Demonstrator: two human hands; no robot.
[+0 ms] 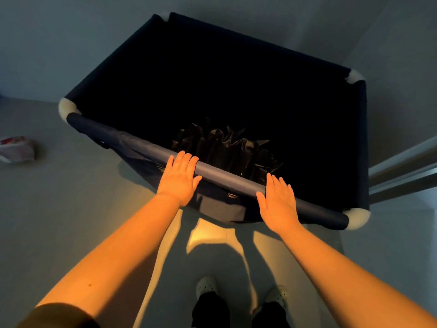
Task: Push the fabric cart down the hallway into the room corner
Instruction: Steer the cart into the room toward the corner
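Note:
A dark navy fabric cart [359, 143] with white corner joints fills the middle of the view, its far side close to a pale wall. Dark crumpled fabric [227, 147] lies at its bottom. My left hand [178, 179] lies flat on the near padded rail [224, 177], fingers straight and slightly spread. My right hand [279, 201] lies on the same rail further right, fingers likewise extended rather than wrapped around it.
A white and red packet [16, 149] lies on the grey floor at the left. A metal door or window frame [402, 171] runs along the right, touching the cart's right side. Pale walls stand behind the cart. My feet in white shoes [205, 286] are below.

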